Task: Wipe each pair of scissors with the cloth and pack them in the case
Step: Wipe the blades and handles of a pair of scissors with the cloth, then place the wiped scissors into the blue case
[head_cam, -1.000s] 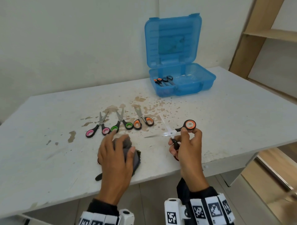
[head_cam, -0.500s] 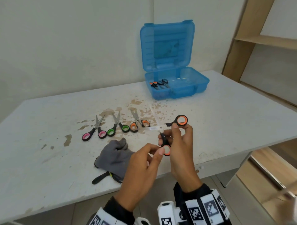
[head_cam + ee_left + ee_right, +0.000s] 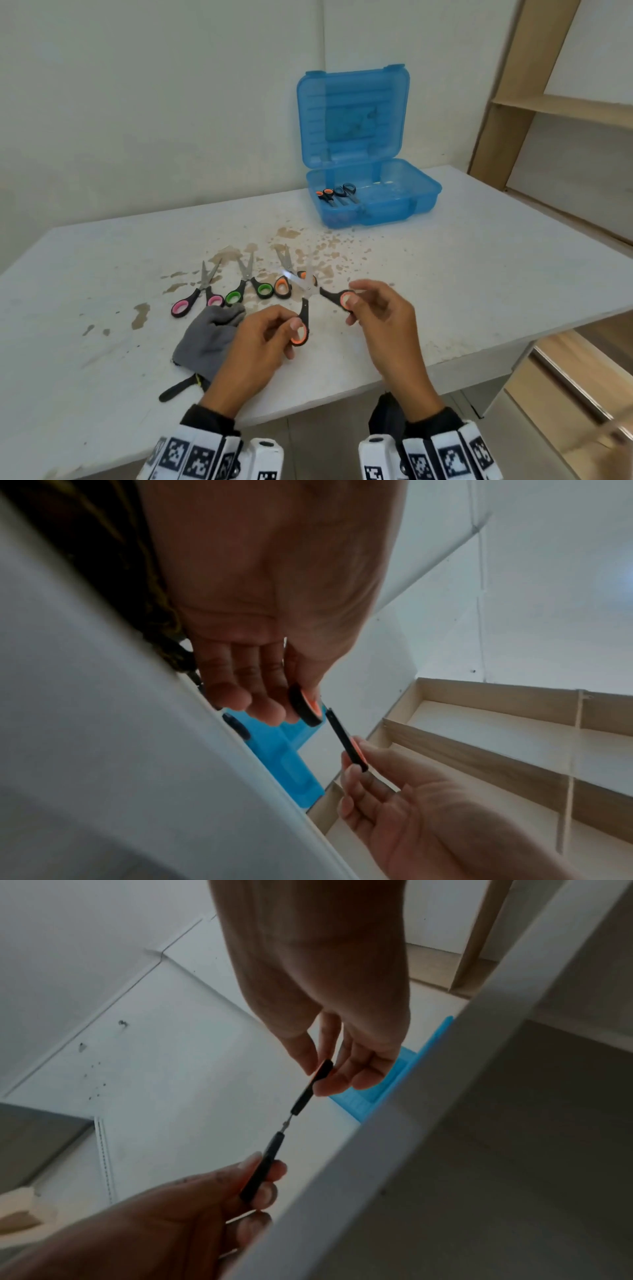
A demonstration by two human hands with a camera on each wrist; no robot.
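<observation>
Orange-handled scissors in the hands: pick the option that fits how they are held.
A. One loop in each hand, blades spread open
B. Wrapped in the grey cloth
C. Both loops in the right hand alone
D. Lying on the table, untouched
A: the left hand pinches one loop of the orange-handled scissors and the right hand pinches the other, blades splayed above the table; the grey cloth lies apart.

Head camera high, looking down over table (image 3: 479, 274), wrist cameras close beneath, facing upward, sharing both hands.
</observation>
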